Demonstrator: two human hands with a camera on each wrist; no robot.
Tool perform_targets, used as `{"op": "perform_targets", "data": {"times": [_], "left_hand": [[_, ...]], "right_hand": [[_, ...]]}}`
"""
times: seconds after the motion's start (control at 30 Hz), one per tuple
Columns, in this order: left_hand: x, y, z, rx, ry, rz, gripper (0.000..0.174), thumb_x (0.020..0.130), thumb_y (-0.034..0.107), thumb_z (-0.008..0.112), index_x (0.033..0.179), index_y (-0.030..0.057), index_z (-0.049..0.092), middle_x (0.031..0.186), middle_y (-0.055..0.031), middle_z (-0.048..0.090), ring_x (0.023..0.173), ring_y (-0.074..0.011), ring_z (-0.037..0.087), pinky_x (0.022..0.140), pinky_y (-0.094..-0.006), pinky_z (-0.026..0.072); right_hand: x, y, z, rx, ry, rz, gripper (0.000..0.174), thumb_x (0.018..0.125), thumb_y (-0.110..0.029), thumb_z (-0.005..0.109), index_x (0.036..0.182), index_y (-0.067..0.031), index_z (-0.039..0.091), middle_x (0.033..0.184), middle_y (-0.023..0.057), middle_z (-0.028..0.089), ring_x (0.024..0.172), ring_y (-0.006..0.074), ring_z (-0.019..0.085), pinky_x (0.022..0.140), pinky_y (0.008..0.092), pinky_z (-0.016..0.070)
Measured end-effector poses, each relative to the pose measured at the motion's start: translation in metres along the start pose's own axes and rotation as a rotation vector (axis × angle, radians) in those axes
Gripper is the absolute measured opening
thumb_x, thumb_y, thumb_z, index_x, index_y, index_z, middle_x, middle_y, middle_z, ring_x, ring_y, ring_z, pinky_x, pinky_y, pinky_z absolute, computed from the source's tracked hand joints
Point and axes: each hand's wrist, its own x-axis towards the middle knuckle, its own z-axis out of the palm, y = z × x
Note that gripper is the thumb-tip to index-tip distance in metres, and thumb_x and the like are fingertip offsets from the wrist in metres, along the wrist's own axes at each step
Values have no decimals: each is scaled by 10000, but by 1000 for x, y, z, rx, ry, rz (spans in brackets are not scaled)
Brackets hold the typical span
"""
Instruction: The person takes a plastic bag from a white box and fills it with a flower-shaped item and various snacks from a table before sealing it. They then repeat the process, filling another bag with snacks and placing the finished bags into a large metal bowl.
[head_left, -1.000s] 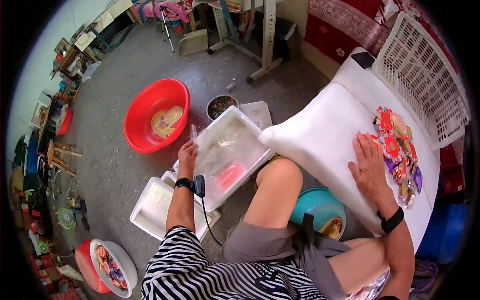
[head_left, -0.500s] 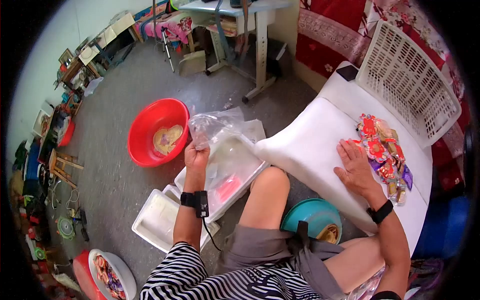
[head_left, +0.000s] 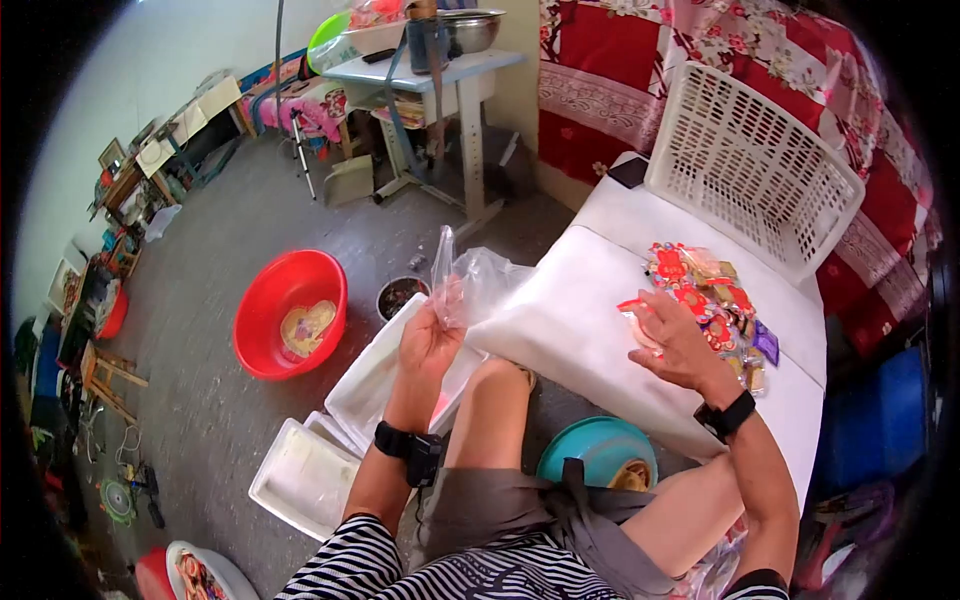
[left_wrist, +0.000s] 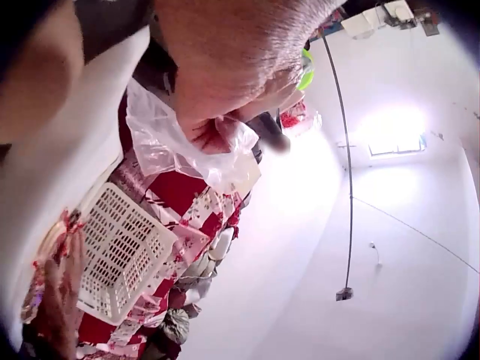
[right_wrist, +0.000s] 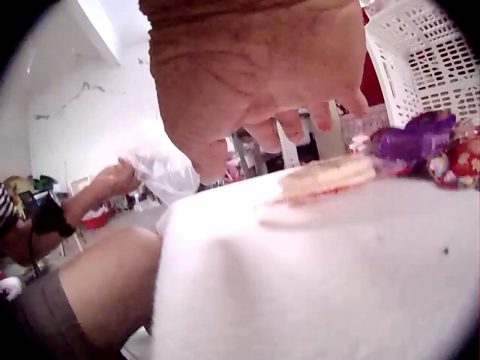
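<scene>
My left hand (head_left: 430, 345) pinches a clear plastic bag (head_left: 485, 282) near the front end of the white padded surface. In the left wrist view the crumpled bag (left_wrist: 161, 139) hangs from the fingers. My right hand (head_left: 682, 345) hovers over the white surface with spread, slightly bent fingers. Close by its thumb and fingertips lies one wrapped biscuit packet (head_left: 640, 328). The right wrist view shows this pale biscuit packet (right_wrist: 330, 180) flat on the cloth under the hand. Just beyond the hand is a pile of red, gold and purple wrapped snacks (head_left: 718, 300).
A white slatted basket (head_left: 755, 165) leans behind the pile, beside a black phone (head_left: 627, 172). On the floor are a red basin (head_left: 290, 270), white foam boxes (head_left: 290, 480) and a teal basin (head_left: 590, 440). A desk (head_left: 470, 110) stands farther back.
The left hand has lifted the bag and carried it rightward to the white surface's edge. The right hand has risen from lying flat, and a single packet now shows by its fingers. The head view has shifted.
</scene>
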Motion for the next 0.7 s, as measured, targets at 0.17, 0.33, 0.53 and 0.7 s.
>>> {"op": "perform_targets", "data": {"times": [0.17, 0.33, 0.53, 0.7], "left_hand": [[-7, -29, 10, -20, -245, -181, 257, 937, 107, 428, 1130, -41, 514, 1000, -116, 592, 898, -199, 586, 742, -320, 517], [-42, -81, 50, -110, -209, -438, 264, 920, 103, 452, 1140, -29, 513, 1021, -136, 582, 920, -251, 583, 802, -371, 511], [-76, -112, 84, -11, -188, -608, 245, 877, 67, 502, 1111, -3, 531, 1015, -120, 590, 844, -223, 590, 765, -341, 498], [-69, -115, 73, 292, -282, -327, 97, 851, 33, 541, 946, 51, 548, 904, -54, 606, 800, -134, 584, 740, -275, 482]], "right_hand": [[-14, -2, -45, 209, 145, 122, 669, 713, -260, 703, 1273, -1, 443, 1324, 198, 418, 1259, 332, 361, 1055, 398, 289], [-22, -29, -75, 448, 161, 190, 742, 697, -282, 729, 1303, 8, 414, 1356, 182, 407, 1268, 293, 370, 1059, 365, 280], [-47, -29, -48, 1379, -97, 488, 418, 820, -293, 661, 1105, 3, 586, 1032, 102, 639, 933, 157, 609, 804, 271, 486], [-81, -24, -50, 1513, 406, 644, 143, 858, -187, 619, 868, -44, 612, 627, -22, 548, 487, 44, 485, 434, 190, 421]]}}
